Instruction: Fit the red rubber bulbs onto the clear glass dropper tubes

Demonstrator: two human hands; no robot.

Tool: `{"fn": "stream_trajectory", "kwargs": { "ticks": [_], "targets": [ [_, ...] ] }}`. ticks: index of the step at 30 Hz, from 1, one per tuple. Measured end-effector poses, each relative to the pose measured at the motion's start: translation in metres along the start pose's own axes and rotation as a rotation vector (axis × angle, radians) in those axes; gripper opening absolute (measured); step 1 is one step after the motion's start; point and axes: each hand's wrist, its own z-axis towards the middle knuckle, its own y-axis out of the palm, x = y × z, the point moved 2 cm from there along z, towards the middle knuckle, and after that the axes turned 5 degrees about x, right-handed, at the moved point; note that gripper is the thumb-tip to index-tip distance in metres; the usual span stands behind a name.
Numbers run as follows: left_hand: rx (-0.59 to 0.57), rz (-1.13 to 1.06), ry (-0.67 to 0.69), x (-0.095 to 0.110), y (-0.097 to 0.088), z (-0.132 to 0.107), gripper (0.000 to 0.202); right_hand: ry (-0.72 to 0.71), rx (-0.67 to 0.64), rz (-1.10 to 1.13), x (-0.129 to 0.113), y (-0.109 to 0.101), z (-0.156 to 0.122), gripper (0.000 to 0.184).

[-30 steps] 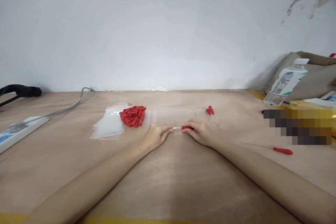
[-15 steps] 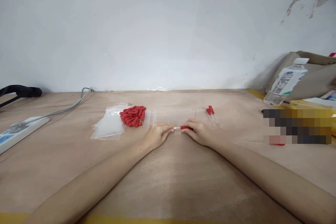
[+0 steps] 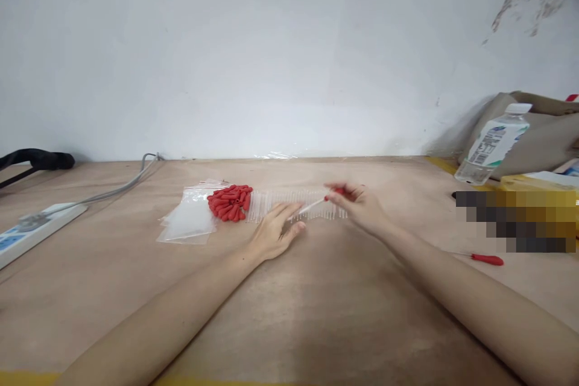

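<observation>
Slanting near the clear tubes (image 3: 265, 205) on the bench (image 3: 316, 301), the dropper (image 3: 315, 204) was clamped by its red bulb (image 3: 326, 198) in the right-hand grip (image 3: 344, 194), presumably to spare the thin stem (image 3: 310, 208), while the left-hand grip (image 3: 275, 234) was spread beside it.

We note a power strip (image 3: 52, 226) with a grey cable (image 3: 118, 189) at left, and a bottle (image 3: 495, 140) before a bag (image 3: 549, 142) at right.

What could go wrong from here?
The dropper in the right hand slants across the tubes in view, so its tip might knock some out of line. The spread left hand is close to them too and could nudge them. The red bulbs lie loose beside the tubes; a sideways sweep might scatter both.
</observation>
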Motion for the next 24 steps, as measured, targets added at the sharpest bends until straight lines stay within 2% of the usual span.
{"fn": "stream_trajectory", "kwargs": {
  "ticks": [3,5,8,9,12,15,20,24],
  "targets": [
    [0.054,0.052,-0.031,-0.003,-0.003,0.001,0.041,0.169,0.295,0.155,0.000,-0.041,0.021,0.036],
    [0.049,0.084,-0.053,-0.003,-0.003,0.002,0.036,0.197,0.405,0.186,0.006,-0.073,0.034,0.031],
    [0.002,0.121,-0.015,0.000,0.000,0.003,0.031,0.252,0.488,-0.036,0.025,-0.113,0.043,0.026],
    [-0.012,0.128,0.010,0.002,0.001,0.003,0.030,0.281,0.460,-0.166,0.034,-0.121,0.044,0.025],
    [-0.034,0.138,0.064,0.005,0.002,0.003,0.027,0.369,0.311,-0.508,0.061,-0.125,0.043,0.022],
    [-0.030,0.153,0.067,0.004,0.002,0.002,0.026,0.422,0.204,-0.731,0.081,-0.115,0.042,0.023],
    [-0.016,0.176,0.066,0.003,0.002,0.002,0.024,0.458,0.122,-0.799,0.092,-0.099,0.046,0.025],
    [-0.006,0.188,0.065,0.003,0.002,0.001,0.023,0.454,0.101,-0.793,0.085,-0.109,0.035,0.028]
  ]
}}
